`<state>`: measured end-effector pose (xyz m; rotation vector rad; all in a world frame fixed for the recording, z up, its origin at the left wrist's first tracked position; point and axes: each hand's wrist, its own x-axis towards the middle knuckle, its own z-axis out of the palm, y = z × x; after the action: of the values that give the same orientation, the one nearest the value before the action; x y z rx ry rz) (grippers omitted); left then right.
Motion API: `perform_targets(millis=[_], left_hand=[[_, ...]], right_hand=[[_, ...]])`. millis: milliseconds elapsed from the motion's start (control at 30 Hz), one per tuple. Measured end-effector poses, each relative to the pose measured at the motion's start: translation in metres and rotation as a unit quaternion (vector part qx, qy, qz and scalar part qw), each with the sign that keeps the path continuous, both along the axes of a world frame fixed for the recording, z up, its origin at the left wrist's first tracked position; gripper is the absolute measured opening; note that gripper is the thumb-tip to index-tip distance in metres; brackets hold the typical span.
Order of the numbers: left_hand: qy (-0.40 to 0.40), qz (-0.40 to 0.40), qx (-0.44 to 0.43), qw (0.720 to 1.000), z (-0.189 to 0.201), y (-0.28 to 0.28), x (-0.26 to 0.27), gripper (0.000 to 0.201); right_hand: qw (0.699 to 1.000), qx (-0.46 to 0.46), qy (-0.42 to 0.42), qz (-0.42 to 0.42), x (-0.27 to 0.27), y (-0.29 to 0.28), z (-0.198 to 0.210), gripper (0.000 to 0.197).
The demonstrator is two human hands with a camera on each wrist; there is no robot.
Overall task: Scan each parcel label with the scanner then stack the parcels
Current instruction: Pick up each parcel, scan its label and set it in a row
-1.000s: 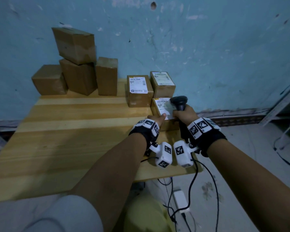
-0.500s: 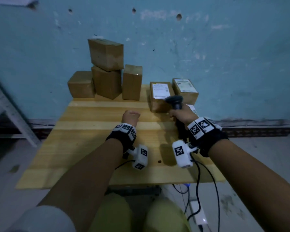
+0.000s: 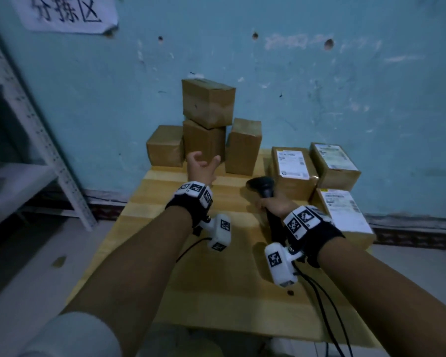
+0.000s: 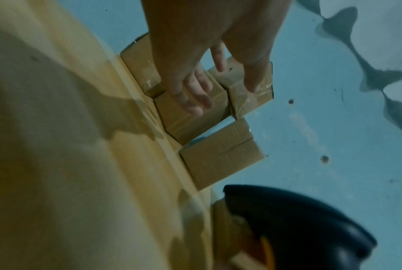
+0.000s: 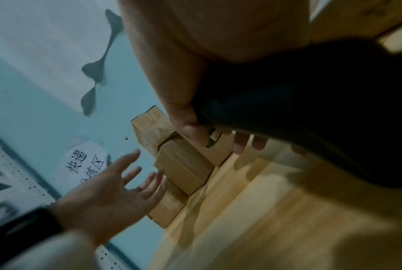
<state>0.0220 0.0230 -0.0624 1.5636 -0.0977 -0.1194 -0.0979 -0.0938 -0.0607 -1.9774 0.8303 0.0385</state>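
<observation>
Several plain brown parcels (image 3: 204,140) stand against the wall at the back of the wooden table (image 3: 216,292), one of them (image 3: 208,105) stacked on another. My left hand (image 3: 202,166) reaches toward them with fingers spread, just short of the lower box (image 4: 195,117) and holding nothing. Three parcels with white labels lie at the right: one (image 3: 291,168), one (image 3: 334,164) and one (image 3: 345,215). My right hand (image 3: 274,204) grips the black scanner (image 3: 263,186) upright by its handle (image 5: 311,109), to the left of the labelled parcels.
A blue wall rises right behind the table. A paper sign (image 3: 65,14) hangs on it at upper left. A metal shelf rack (image 3: 36,140) stands at the left. Cables (image 3: 322,305) trail from the wrist gear off the table's front right.
My left hand left the near labelled parcel, crossed the table to the left and back, and spread its fingers before the plain boxes. The scanner came away from that label.
</observation>
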Motion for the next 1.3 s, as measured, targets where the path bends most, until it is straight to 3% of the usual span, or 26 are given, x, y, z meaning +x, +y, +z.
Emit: perform_targets(millis=[67,167,300,433,567,767,900,1033,1300], left_hand=[[-0.037,0.017,0.038,0.998,0.012,-0.003,0.016,0.063],[-0.148,0.033,0.144,0.978,0.035,-0.012,0.038,0.079],[-0.25,0.03,0.187,0.95,0.058,-0.022,0.066,0.097],[-0.271,0.022,0.208,0.94,0.067,-0.03,0.082,0.102],[-0.291,0.007,0.261,0.92,0.067,-0.037,0.091,0.101],[-0.335,0.001,0.388,0.858,0.065,-0.051,0.107,0.117],[-0.358,0.011,0.403,0.842,0.065,-0.057,0.119,0.112],[-0.347,0.023,0.388,0.853,0.063,-0.057,0.127,0.105],[-0.356,0.026,0.371,0.858,0.067,-0.055,0.128,0.072]], right_hand=[[1.0,-0.001,0.003,0.008,0.005,-0.001,0.001,0.031],[1.0,-0.003,-0.007,0.012,0.005,-0.001,0.001,0.041],[1.0,0.001,-0.003,0.024,0.006,-0.006,-0.002,0.045],[1.0,0.007,-0.006,0.029,0.015,-0.012,-0.001,0.039],[1.0,-0.009,-0.011,0.026,0.026,-0.018,-0.001,0.011],[0.999,0.016,-0.017,0.041,0.031,-0.025,-0.005,0.01],[0.998,0.035,-0.025,0.055,0.033,-0.026,-0.009,0.012],[0.996,0.054,-0.047,0.05,0.033,-0.028,-0.015,0.012],[0.996,0.063,-0.045,0.052,0.036,-0.03,-0.018,0.015]])
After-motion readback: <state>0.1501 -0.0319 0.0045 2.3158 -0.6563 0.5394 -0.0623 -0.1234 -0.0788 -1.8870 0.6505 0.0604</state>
